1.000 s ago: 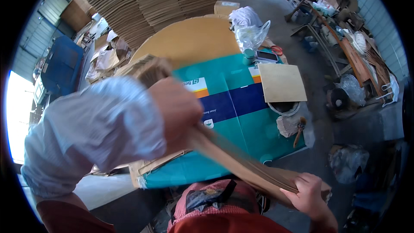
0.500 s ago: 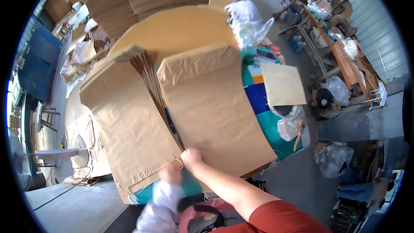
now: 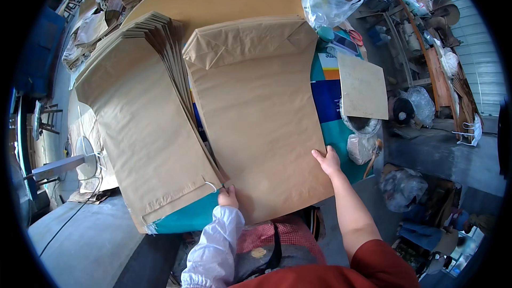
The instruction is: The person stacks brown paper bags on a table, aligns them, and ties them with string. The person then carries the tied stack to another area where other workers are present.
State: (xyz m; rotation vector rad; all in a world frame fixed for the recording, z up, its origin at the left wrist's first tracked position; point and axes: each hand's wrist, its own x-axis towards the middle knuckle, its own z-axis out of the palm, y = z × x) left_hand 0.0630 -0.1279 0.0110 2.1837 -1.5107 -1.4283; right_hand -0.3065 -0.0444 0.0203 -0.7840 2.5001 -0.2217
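Observation:
A large brown paper bag lies flat on the right of the table, its folded end away from me. My left hand, below a white sleeve, is closed on the bag's near left corner. My right hand grips its right edge low down, thumb on top and the other fingers mostly hidden beneath. Left of it lies a stack of similar paper bags, fanned at the far right corner. A white thread loop sticks out at the top bag's near edge, close to my left hand.
A teal sheet covers the table under the bags. To the right are a square board over a round container, a plastic-wrapped block, a phone and red-handled scissors. A white plastic bag sits far right. At left stands a fan.
My right hand has moved from beside my left hand to the right bag's right edge. My left hand has shifted from the left stack's near edge to the right bag's corner. The view has tilted.

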